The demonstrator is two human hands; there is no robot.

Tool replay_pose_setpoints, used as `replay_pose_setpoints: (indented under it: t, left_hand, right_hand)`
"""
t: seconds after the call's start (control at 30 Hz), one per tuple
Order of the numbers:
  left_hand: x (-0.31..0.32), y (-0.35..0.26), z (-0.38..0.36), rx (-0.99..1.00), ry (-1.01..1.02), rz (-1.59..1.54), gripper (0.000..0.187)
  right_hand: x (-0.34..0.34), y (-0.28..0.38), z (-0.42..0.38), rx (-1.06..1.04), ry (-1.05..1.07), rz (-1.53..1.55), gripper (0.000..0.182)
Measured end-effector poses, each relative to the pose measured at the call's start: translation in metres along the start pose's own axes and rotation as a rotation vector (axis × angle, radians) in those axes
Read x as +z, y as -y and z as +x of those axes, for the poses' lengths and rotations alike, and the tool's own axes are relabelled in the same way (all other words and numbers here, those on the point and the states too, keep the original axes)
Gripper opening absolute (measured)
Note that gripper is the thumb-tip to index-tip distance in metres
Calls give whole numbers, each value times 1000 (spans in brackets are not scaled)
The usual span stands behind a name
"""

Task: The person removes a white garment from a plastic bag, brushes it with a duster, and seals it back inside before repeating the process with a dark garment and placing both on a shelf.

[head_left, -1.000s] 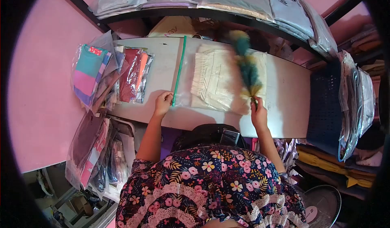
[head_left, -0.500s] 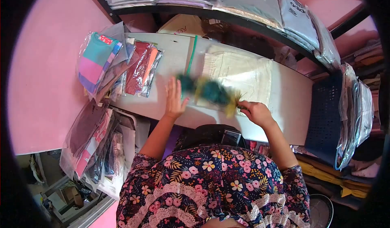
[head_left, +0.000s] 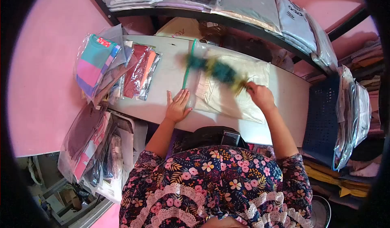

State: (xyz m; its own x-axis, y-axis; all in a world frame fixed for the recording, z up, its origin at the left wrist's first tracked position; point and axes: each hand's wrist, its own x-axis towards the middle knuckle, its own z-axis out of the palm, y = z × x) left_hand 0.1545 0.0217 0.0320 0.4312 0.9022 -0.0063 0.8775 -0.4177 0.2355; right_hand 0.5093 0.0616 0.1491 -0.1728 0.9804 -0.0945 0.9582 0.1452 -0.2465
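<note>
Nearest, a floral blouse (head_left: 211,171) fronts the near edge of the bench (head_left: 288,106). The left hand (head_left: 177,106) lies palm down, fingers extended, at the near end of a green strip (head_left: 185,78). The right hand (head_left: 262,96) grips a teal-and-yellow duster (head_left: 222,72), blurred, which crosses in front of a folded cream garment (head_left: 239,100) in clear plastic at mid-bench; whether they touch, I cannot tell. Packaged clothes (head_left: 136,71) bound the left side; a perforated blue basket (head_left: 321,122) stands at the right end. White surface extends between packets and strip, and again from garment to basket. Beyond the far edge, a black shelf (head_left: 162,12) bearing bagged clothes (head_left: 248,4) spans the back.
</note>
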Motion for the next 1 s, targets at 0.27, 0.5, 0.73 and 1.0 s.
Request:
replay_pose_setpoints:
  t: [0.27, 0.5, 0.73, 1.0]
  left_hand:
    - [-4, -6, 2, 27, -69, -13, 68]
    - [0, -5, 4, 48, -63, 34, 69]
    - [-1, -6, 6, 49, -35, 28, 70]
    - [4, -8, 9, 73, -53, 44, 72]
  right_hand:
    - [24, -5, -24, 88, -61, 277, 24]
    - [34, -49, -35, 520, -179, 38, 26]
    - [69, -47, -97, 314, -168, 189, 30]
    - [95, -58, -128, 449, -467, 402, 27]
